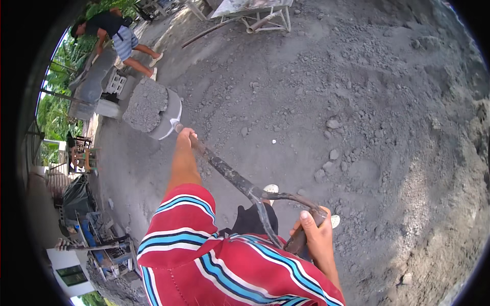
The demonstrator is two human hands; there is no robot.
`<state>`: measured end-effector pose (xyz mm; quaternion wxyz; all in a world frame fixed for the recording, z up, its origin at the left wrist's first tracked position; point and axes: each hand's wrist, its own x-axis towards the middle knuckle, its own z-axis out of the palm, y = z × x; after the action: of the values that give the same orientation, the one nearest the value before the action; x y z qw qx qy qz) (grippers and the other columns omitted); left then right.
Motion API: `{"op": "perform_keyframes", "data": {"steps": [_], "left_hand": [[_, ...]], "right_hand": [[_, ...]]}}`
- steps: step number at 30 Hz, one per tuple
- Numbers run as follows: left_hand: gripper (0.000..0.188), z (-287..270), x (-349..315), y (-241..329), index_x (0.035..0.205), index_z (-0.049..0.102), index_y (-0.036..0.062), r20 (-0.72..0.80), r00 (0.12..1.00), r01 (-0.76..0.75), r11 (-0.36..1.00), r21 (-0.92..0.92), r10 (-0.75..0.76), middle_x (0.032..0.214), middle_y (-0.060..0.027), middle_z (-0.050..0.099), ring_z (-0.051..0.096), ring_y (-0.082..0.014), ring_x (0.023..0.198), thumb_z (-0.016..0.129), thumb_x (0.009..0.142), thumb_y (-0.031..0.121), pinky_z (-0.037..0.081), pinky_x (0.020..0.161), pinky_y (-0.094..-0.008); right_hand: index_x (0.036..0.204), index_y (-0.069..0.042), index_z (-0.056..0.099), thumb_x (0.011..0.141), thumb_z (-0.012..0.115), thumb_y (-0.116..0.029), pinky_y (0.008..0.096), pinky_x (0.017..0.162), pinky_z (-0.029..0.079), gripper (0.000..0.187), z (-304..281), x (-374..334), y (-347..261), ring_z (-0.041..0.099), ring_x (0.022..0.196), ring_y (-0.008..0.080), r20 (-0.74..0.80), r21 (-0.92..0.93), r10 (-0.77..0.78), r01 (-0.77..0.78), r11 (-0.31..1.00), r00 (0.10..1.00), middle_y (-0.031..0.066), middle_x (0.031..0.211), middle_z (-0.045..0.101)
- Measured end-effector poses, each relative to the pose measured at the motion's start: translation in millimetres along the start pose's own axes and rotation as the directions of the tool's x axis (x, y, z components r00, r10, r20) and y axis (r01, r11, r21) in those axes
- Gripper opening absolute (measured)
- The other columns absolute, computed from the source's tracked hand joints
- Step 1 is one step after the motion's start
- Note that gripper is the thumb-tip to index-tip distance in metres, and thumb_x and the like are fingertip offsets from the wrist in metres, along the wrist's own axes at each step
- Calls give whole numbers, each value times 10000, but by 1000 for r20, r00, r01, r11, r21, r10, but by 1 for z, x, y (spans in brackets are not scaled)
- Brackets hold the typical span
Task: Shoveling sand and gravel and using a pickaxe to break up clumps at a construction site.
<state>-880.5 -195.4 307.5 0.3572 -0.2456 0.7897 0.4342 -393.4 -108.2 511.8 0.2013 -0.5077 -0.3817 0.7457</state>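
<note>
A shovel stretches across the middle, its blade out to the upper left. Heaped on that blade is a load of grey sand or gravel. Close behind the blade, my left hand is wrapped round the shaft. My right hand grips the crosswise handle at the forked end, close to my body on the right. The load appears lifted off the ground, though the gap beneath it is hard to judge.
A person in striped shorts bends at the far left over a grey metal trough or barrow. Near it stands a hollow concrete block. A metal-framed table is at the top. Loose stones and a sand bank lie right.
</note>
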Motion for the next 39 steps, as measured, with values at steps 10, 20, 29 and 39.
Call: {"op": "perform_keyframes", "data": {"steps": [10,20,29,39], "left_hand": [[139,227,-42,-266,600,402,125,229,756,509,770,384,-614,507,12,434,441,-139,429,482,711,149,422,437,-286],[188,391,-332,-348,512,421,112,839,348,230,906,355,-418,494,-14,451,452,-164,491,523,620,226,389,528,-322],[205,489,-482,-524,529,375,132,601,405,-122,611,782,-689,477,4,359,387,-159,455,547,613,204,360,495,-322],[163,273,-571,-766,564,422,117,-386,282,153,-356,922,-878,518,-10,419,429,-175,491,565,578,193,363,503,-335]], "right_hand": [[930,17,374,679,618,-234,221,438,392,430,-100,-100,-14,466,466,101,-585,127,69,7,992,808,48,593,475],[870,-39,436,624,643,-302,211,434,390,416,-209,-318,160,493,509,128,-940,271,111,506,819,323,52,587,482],[578,-62,433,718,477,-403,234,298,339,371,-197,-313,281,388,305,140,-529,423,824,778,465,-205,39,420,409],[724,-75,483,736,394,-385,340,468,374,323,-62,-440,122,438,502,205,92,680,615,501,535,-783,59,586,477]]}}
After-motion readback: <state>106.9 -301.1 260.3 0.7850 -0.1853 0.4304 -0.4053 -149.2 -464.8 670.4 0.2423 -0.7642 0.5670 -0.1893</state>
